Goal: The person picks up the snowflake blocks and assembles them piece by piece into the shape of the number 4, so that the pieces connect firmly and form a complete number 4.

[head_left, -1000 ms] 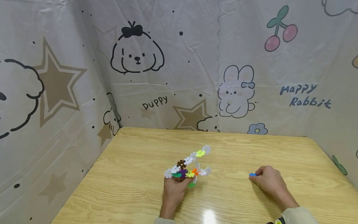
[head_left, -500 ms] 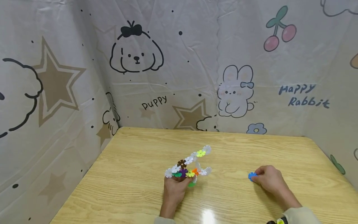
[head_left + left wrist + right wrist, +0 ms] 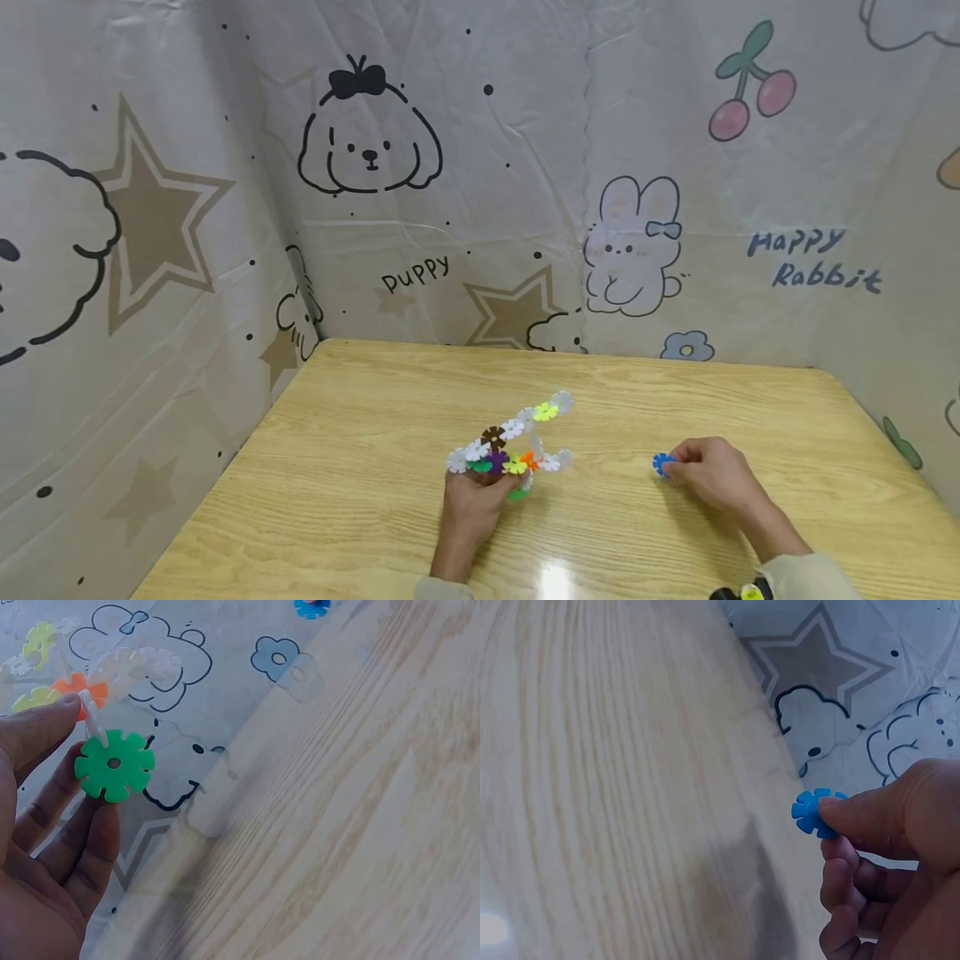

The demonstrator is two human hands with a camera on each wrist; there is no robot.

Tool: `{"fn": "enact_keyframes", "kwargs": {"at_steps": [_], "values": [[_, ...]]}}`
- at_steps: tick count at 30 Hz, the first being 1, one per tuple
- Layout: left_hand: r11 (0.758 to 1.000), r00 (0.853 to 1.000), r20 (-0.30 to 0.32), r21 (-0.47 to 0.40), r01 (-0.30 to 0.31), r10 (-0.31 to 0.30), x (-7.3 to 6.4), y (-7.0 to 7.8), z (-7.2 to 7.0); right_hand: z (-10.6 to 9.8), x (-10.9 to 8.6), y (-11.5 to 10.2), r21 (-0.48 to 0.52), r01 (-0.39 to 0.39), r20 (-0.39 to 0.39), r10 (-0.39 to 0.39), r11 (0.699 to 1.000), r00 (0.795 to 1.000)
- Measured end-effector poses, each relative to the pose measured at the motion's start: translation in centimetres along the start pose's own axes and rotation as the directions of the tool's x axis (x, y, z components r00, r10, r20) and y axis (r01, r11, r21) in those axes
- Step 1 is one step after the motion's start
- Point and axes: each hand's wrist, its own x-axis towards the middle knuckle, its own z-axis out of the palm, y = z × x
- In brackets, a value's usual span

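My left hand [image 3: 472,510] grips a chain of interlocking snowflake discs [image 3: 513,428], joined edge to edge. White, brown, purple, yellow, orange and green pieces make it up, and it splits into an upper and a lower branch pointing right. In the left wrist view a green disc [image 3: 114,766] hangs at the near end, close to the fingers. To the right, my right hand [image 3: 716,475] pinches a single blue snowflake disc [image 3: 808,813] between thumb and fingers, above the table and apart from the chain. The thumb covers part of the blue disc.
Both hands are over a wood-grain table [image 3: 360,500]. A pale cloth [image 3: 465,167] printed with cartoon animals and stars hangs around its back and sides. A watch [image 3: 742,590] shows at the right sleeve.
The blue disc has turned from edge-on to showing its face, and my right hand has shifted slightly left with it. My left hand and the chain stay nearly in place.
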Motion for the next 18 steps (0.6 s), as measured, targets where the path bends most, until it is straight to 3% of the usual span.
{"fn": "enact_keyframes", "kwargs": {"at_steps": [3, 10, 18], "values": [[1.0, 1.0, 0.004, -0.002, 0.021, -0.021, -0.1, 0.2, 0.1, 0.0, -0.3, -0.9, 0.05, 0.007, 0.006, -0.007, 0.999, 1.0], [0.998, 0.999, 0.053, -0.062, -0.005, 0.008, -0.1, 0.3, 0.2, 0.0, -0.9, -3.1, 0.143, 0.053, 0.031, -0.058, 0.988, 0.998], [0.998, 0.999, 0.052, -0.057, 0.017, -0.014, -0.2, 0.5, 0.4, 0.0, -1.2, -5.7, 0.217, 0.123, 0.038, -0.134, 0.968, 0.99]]}}
